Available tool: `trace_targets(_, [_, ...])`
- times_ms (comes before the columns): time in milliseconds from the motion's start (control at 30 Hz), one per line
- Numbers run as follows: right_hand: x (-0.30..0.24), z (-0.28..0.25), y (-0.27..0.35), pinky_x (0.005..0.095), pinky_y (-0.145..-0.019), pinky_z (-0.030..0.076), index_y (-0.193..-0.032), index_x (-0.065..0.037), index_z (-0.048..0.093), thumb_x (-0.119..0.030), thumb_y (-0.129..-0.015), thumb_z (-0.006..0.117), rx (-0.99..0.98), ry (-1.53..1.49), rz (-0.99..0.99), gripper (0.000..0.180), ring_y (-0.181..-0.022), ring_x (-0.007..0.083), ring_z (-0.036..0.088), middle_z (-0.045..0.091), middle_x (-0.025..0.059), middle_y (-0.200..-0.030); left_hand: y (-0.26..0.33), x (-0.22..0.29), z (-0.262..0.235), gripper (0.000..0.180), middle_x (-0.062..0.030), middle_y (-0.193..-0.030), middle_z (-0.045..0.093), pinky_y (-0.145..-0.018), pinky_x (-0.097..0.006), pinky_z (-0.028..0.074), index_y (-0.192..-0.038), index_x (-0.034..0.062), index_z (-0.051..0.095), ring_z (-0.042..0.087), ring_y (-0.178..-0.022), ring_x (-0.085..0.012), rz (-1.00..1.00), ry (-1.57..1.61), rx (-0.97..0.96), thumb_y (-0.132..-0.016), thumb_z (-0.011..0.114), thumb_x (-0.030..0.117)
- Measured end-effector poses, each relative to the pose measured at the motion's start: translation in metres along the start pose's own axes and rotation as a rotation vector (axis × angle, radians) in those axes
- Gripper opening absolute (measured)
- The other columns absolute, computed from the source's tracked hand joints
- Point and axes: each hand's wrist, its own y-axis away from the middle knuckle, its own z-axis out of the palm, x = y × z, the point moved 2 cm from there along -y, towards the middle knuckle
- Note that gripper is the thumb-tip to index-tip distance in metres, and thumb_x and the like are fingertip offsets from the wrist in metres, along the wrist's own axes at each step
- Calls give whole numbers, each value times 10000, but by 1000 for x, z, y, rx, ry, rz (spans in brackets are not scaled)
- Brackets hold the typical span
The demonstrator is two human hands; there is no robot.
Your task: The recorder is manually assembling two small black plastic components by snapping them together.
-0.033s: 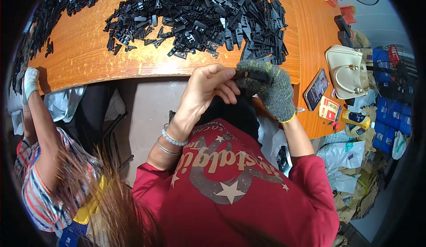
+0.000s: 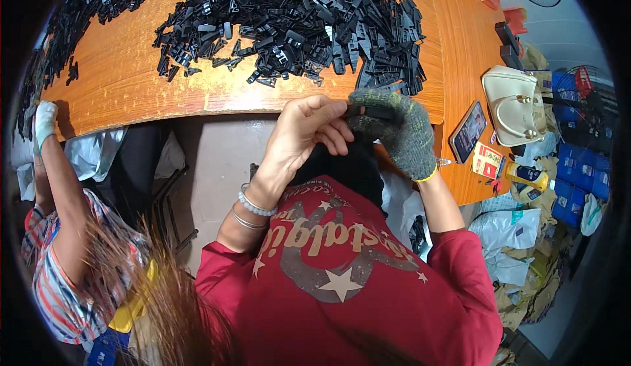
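Observation:
Just off the table's front edge, my two hands meet over a small black plastic clip (image 2: 376, 112). My bare left hand (image 2: 307, 128) pinches its left end between thumb and index finger, the other fingers curled loosely. My right hand (image 2: 402, 137), in a dark grey knitted glove with a yellow cuff, is closed around the right part of the clip. The glove hides much of it. Beyond my hands, a large heap of similar black plastic parts (image 2: 289, 27) covers the wooden table (image 2: 217, 96).
At the right lie a phone (image 2: 469, 132), a red-and-cream packet (image 2: 487, 161), a yellow bottle (image 2: 530, 177) and a cream handbag (image 2: 514, 106). Another person's gloved hand (image 2: 45, 121) rests at the far left table edge, near a second heap of black parts (image 2: 72, 11).
Both hands have shifted very slightly to the left with the clip still between them. Nothing else has visibly moved.

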Motion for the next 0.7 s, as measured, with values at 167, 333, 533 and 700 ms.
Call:
trace_targets(167, [3, 5, -1, 294, -816, 539, -1144, -17, 661, -27, -825, 722, -80, -42, 29, 325, -977, 135, 651, 697, 103, -1052, 4, 2, 6, 183, -147, -685, 664, -417, -225, 468, -901, -32, 601, 632, -486, -174, 1, -181, 90, -935, 624, 146])
trace_targets(333, [4, 10, 4, 294, -807, 537, -1117, -11, 672, -58, -833, 720, -8, -169, 66, 292, -924, 147, 672, 710, 110, -1029, 6, 6, 13, 186, -107, -660, 652, -409, -207, 426, -919, -33, 599, 618, -481, -135, 120, -419, 168, -940, 624, 150])
trace_targets(533, [4, -8, 29, 275, -703, 539, -1081, 0, 671, -130, -870, 690, 118, 459, -13, 248, -799, 162, 678, 716, 80, -922, -20, -19, 9, 222, -89, -667, 655, -448, -229, 443, -942, -34, 604, 635, -528, -136, 175, -574, 173, -933, 639, 185])
trace_targets(700, [46, -22, 61, 237, -640, 522, -1084, 18, 644, -152, -909, 641, 366, -330, 269, 244, -726, 116, 646, 689, 90, -891, -56, -34, 12, 265, -69, -611, 615, -465, -330, 433, -877, 14, 625, 553, -452, -217, 829, -1427, 464, -822, 751, 240])
